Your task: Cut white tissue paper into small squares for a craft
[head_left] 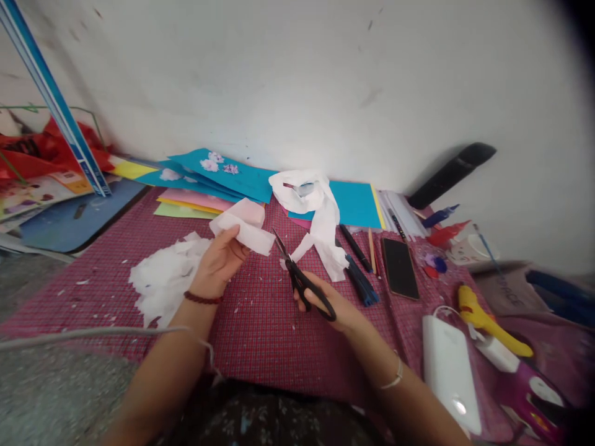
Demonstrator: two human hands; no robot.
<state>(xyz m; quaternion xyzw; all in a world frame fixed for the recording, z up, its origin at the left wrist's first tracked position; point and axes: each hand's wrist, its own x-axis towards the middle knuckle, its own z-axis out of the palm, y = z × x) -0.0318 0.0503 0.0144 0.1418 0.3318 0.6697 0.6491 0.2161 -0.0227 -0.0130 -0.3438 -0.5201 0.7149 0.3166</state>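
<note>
**White tissue pinched at the scissor tip**

Your left hand [218, 260] is pinched shut on a folded piece of white tissue [244, 232]. It holds the tissue up off the red checked cloth [260, 328], thumb on the near face and fingers behind. Your right hand [334, 306] is closed through the loops of the black scissors [302, 279]. The blades look almost together, and their tip sits just beside the tissue's right edge; I cannot tell whether it touches.

By my judgement, a clean cut asks you to hold the fold taut and flat. Feed it in toward the pivot rather than nibbling with the tip. Set your left fingertips back from the line of the blades. Soft tissue crumples easily, so pinch firmly close to the cut.

You have open cloth between your forearms and just ahead of them. A heap of tissue pieces [160, 282] lies close under your left wrist. Right of the scissors, things crowd in: a long tissue strip [320, 229], pens [356, 248], a blue bundle [362, 285] and a phone [400, 267]. A white power bank [449, 365] sits nearer your right elbow. A pale cable [93, 334] crosses the near edge by your left forearm, so swing wide of it. Coloured paper sheets [223, 176] lie at the wall, well apart from both hands.
</note>
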